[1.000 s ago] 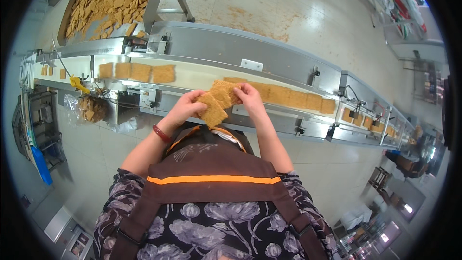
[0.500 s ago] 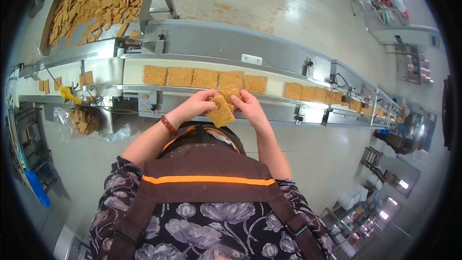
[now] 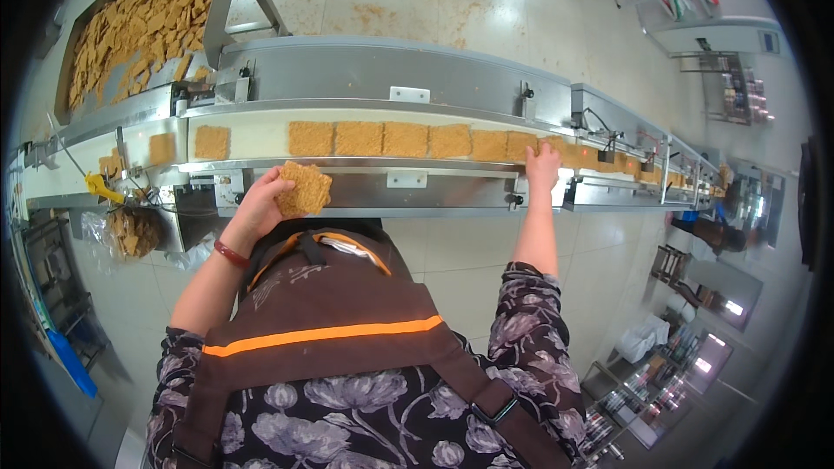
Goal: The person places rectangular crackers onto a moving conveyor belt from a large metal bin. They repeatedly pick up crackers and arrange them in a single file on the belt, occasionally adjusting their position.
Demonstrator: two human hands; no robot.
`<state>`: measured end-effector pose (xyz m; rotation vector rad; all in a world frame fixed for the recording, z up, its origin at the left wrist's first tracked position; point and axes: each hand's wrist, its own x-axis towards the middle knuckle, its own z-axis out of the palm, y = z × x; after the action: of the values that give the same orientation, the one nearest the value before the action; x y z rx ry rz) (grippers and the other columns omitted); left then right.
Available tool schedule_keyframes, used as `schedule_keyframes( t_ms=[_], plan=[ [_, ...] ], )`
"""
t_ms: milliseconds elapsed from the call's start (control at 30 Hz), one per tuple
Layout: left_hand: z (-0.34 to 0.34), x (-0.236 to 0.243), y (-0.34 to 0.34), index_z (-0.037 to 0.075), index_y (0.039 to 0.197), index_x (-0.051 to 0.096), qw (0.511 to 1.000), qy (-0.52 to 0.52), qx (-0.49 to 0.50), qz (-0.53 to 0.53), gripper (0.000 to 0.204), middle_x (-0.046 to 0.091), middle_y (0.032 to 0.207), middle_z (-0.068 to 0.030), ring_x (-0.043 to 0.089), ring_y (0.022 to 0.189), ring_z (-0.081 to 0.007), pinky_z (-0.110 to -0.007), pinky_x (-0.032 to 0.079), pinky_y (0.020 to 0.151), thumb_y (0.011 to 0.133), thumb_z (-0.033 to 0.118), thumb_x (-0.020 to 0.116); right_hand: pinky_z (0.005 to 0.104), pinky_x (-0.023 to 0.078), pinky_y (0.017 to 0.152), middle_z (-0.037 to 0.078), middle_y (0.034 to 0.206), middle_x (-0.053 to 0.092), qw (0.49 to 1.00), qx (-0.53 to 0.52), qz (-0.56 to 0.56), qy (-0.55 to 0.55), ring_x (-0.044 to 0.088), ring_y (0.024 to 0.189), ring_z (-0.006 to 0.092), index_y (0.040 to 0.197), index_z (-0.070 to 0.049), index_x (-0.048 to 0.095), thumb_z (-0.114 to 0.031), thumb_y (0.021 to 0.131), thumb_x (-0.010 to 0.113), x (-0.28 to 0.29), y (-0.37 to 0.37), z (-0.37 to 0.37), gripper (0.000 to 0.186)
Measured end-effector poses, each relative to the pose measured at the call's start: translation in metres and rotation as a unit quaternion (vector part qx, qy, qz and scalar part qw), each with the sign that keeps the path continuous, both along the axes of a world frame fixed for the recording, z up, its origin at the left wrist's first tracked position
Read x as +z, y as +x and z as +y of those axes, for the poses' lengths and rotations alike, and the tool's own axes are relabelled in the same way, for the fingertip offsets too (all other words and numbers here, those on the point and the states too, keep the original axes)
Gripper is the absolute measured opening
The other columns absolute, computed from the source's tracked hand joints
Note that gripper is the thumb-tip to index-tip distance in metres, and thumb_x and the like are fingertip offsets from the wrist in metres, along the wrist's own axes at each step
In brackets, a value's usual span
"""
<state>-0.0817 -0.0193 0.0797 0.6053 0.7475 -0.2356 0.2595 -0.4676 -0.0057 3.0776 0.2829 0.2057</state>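
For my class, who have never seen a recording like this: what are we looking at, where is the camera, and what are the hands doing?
The camera sits on a person's head and looks down, so you see their apron and both arms. Its wide lens bends straight edges. In front runs a long metal conveyor belt carrying a row of square golden crackers. The left hand holds a small stack of crackers just before the belt's near edge. The right hand reaches out to the crackers farther along the belt. At upper left, a bin holds many loose crackers.
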Motion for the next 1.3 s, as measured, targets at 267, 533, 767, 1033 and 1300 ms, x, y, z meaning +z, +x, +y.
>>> schedule_keyframes(
  t_ms=[267,533,767,1033,1300],
  plan=[
    [-0.037,-0.004,0.028,0.014,0.137,0.042,1.000,0.016,0.015,0.017,0.040,0.053,0.130,-0.0075,0.056,0.116,-0.0246,-0.048,0.053,0.086,0.098,0.022,0.052,0.0361,0.048,0.090,0.011,0.110,0.067,0.778,0.107,0.481,0.390,0.062,0.103,0.0210,0.116,-0.001,0.062,-0.041,0.093,0.060,0.051,-0.141,0.178,0.046],
    [-0.049,-0.009,0.026,0.013,0.133,0.047,0.999,0.024,0.009,0.021,0.037,0.053,0.127,-0.0065,0.052,0.115,-0.0206,-0.046,0.050,0.089,0.101,0.032,0.048,0.0287,0.051,0.072,0.009,0.092,0.066,0.653,0.025,0.473,0.591,0.061,0.084,0.0148,0.108,0.003,0.061,-0.019,0.087,0.071,0.037,-0.198,0.244,0.032],
    [-0.032,-0.011,0.001,0.016,0.130,0.052,0.998,0.062,0.012,0.027,0.032,0.054,0.124,-0.0053,0.054,0.110,-0.0202,-0.042,0.053,0.084,0.098,0.019,0.051,0.0289,0.052,0.066,0.006,0.094,0.063,0.743,-0.004,0.409,0.530,0.061,0.085,0.0132,0.108,0.000,0.058,-0.021,0.088,0.070,0.010,-0.138,0.250,0.032],
    [0.023,-0.011,-0.048,0.017,0.129,0.051,0.980,0.154,0.094,0.085,0.036,0.057,0.119,-0.0063,0.058,0.103,-0.0232,-0.038,0.056,0.075,0.094,0.009,0.053,0.0438,0.050,0.082,0.012,0.104,0.057,0.943,0.216,0.148,0.204,0.056,0.103,0.0316,0.111,-0.007,0.061,-0.021,0.081,0.071,0.031,-0.152,0.251,0.035],
    [0.117,-0.025,-0.078,0.014,0.128,0.047,0.942,0.273,0.163,0.110,0.036,0.054,0.122,-0.0082,0.059,0.101,-0.0211,-0.036,0.055,0.073,0.093,0.010,0.052,0.0457,0.045,0.081,0.010,0.103,0.057,0.947,0.244,0.108,0.177,0.054,0.101,0.0286,0.101,-0.007,0.064,-0.037,0.081,0.072,0.014,-0.196,0.344,0.037]
  ],
)
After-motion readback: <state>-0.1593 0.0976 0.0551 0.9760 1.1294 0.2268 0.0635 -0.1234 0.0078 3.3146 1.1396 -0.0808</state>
